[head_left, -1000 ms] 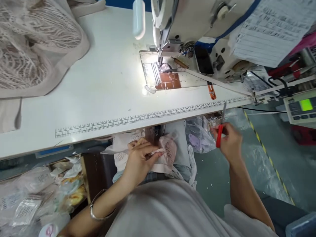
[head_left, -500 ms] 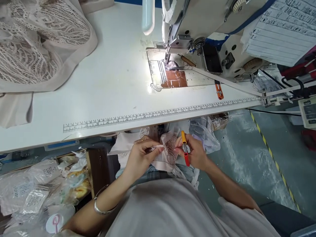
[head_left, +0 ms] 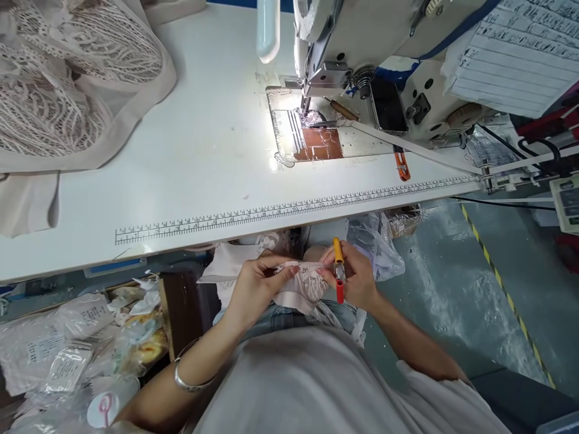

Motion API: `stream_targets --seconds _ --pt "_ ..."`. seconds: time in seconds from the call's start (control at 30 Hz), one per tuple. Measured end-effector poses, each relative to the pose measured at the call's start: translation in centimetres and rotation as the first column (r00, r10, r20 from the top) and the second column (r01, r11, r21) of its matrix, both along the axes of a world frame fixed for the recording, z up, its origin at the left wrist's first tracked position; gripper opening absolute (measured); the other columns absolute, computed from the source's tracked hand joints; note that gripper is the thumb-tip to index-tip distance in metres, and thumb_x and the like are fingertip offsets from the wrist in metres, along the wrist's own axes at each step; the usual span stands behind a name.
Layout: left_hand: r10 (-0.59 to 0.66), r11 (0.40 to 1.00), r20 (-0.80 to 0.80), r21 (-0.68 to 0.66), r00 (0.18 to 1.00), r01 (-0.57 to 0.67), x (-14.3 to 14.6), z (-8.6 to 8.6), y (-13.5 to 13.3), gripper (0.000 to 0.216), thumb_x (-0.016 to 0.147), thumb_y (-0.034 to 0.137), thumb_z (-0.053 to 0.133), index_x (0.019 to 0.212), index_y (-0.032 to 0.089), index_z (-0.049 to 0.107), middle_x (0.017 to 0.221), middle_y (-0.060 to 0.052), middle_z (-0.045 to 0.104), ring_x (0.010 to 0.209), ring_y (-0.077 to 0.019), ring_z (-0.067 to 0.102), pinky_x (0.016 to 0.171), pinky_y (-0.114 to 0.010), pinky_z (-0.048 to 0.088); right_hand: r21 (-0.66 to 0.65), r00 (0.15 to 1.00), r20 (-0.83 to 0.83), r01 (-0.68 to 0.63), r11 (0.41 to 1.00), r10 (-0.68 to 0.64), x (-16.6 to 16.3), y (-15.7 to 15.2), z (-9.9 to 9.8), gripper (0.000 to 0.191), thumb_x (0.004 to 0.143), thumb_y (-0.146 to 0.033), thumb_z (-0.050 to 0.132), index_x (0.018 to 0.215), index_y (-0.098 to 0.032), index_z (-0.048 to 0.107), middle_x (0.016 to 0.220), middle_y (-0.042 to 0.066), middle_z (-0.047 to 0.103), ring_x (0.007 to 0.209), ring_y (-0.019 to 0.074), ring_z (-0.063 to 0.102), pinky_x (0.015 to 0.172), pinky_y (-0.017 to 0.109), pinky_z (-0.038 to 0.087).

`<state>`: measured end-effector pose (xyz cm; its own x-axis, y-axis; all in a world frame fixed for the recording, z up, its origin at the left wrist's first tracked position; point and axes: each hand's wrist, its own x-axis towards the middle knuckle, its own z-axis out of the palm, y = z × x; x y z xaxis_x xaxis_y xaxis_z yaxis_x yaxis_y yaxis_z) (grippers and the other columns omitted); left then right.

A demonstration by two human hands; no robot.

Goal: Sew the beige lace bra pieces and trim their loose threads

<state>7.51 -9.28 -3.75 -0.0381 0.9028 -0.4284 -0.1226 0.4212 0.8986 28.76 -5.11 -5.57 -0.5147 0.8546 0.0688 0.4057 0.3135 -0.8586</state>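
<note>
In my lap, below the table edge, my left hand [head_left: 257,284] pinches a small pale pink lace piece [head_left: 304,284] at its left side. My right hand [head_left: 355,276] is closed round a pair of scissors [head_left: 338,271] with a red and an orange handle, and its fingertips touch the lace's right side. The two hands sit close together with the lace stretched between them. More pale fabric lies under the lace on my thighs.
A white sewing table [head_left: 190,150] with a printed ruler [head_left: 289,209] along its front edge. The sewing machine [head_left: 362,54] stands at the back right, its needle plate lit. Lace garments [head_left: 67,84] pile at the back left. Plastic bags [head_left: 58,349] lie at lower left.
My right hand came down from the table's right edge with the scissors and joined the left hand at the lace. The lace now lies flatter between both hands.
</note>
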Motion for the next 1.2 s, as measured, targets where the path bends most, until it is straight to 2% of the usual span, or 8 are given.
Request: stream_targets --seconds 0.1,0.27,0.43,0.53,0.67,0.8,0.93,1.2 --pt "0.036 0.996 0.096 -0.084 0.995 -0.028 0.3 0.2 0.2 0.034 0.062 0.046 0.086 0.079 0.016 0.081 0.08 -0.007 0.078 0.071 -0.0198 0.067 0.064 -0.028 0.052 0.125 0.999 0.0 0.038 0.991 -0.038 -0.2 -0.4 0.1 0.003 0.086 -0.027 0.061 0.084 -0.025 0.06 0.077 0.005 0.064 0.072 0.0219 0.062 0.067 0.037 0.053" --pt "0.033 0.993 0.122 -0.115 0.992 -0.019 0.8 0.6 0.2 0.033 0.06 0.044 0.087 0.075 0.016 0.08 0.076 -0.006 0.077 0.069 -0.0182 0.066 0.063 -0.026 0.052 0.224 0.99 0.01 -0.138 0.965 0.139 -0.6 -0.6 0.1 0.01 0.087 -0.015 0.053 0.085 -0.024 0.058 0.073 0.002 0.066 0.065 0.0166 0.061 0.062 0.03 0.05" --pt "-0.008 0.997 0.068 -0.07 0.998 0.013 0.7 0.4 -0.1 0.026 0.066 0.04 0.083 0.075 0.016 0.08 0.074 -0.005 0.076 0.067 -0.0178 0.065 0.062 -0.026 0.051 0.136 0.986 0.014 -0.164 0.977 0.163 0.8 0.9 1.8 0.003 0.09 -0.022 0.056 0.09 -0.023 0.054 0.084 0.005 0.064 0.076 0.0189 0.062 0.067 0.032 0.051" --pt "-0.034 0.999 0.01 -0.033 0.999 0.034 0.4 0.6 -0.1 0.023 0.068 0.038 0.08 0.074 0.016 0.079 0.073 -0.005 0.076 0.068 -0.018 0.065 0.062 -0.026 0.05 0.016 0.964 0.209 -0.17 0.985 0.163 2.0 2.5 3.8 0.027 0.086 -0.038 0.067 0.08 -0.024 0.045 0.081 0.002 0.057 0.066 0.0172 0.053 0.059 0.031 0.046" --pt "-0.063 0.998 -0.016 -0.012 0.998 0.063 0.3 0.9 -0.1 0.02 0.07 0.036 0.078 0.072 0.016 0.079 0.07 -0.004 0.074 0.067 -0.017 0.063 0.063 -0.025 0.049 -0.149 0.815 0.471 -0.304 0.941 0.338 2.7 3.8 5.9 0.034 0.079 -0.049 0.074 0.086 -0.023 0.053 0.086 0.0 0.061 0.069 0.0165 0.056 0.059 0.029 0.041" --pt "-0.069 0.998 -0.002 -0.016 0.998 0.069 0.3 0.9 -0.1 0.017 0.069 0.033 0.077 0.07 0.016 0.079 0.066 -0.002 0.071 0.061 -0.0136 0.057 0.059 -0.023 0.045 -0.129 0.73 0.565 -0.383 0.915 0.386 2.3 4.1 6.5 0.037 0.078 -0.054 0.076 0.092 -0.023 0.063 0.087 0.001 0.069 0.075 0.019 0.063 0.061 0.028 0.037" --pt "-0.067 0.997 0.014 -0.048 0.998 0.067 0.1 0.9 -0.1 0.016 0.066 0.031 0.077 0.067 0.015 0.078 0.059 0.0 0.066 0.057 -0.0109 0.05 0.055 -0.021 0.04 -0.083 0.678 0.625 -0.436 0.896 0.387 1.9 4.2 6.3 0.036 0.078 -0.055 0.075 0.086 -0.021 0.063 0.08 0.001 0.068 0.066 0.0173 0.06 0.058 0.028 0.032" --pt "-0.125 0.991 0.016 -0.056 0.992 0.125 -0.2 1.0 0.1 0.014 0.064 0.029 0.074 0.064 0.015 0.077 0.058 0.0 0.063 0.057 -0.012 0.05 0.055 -0.022 0.039 -0.074 0.689 0.608 -0.445 0.892 0.394 1.8 3.7 5.9 0.037 0.079 -0.056 0.073 0.084 -0.022 0.061 0.076 0.0 0.066 0.06 0.0152 0.055 0.053 0.027 0.026"
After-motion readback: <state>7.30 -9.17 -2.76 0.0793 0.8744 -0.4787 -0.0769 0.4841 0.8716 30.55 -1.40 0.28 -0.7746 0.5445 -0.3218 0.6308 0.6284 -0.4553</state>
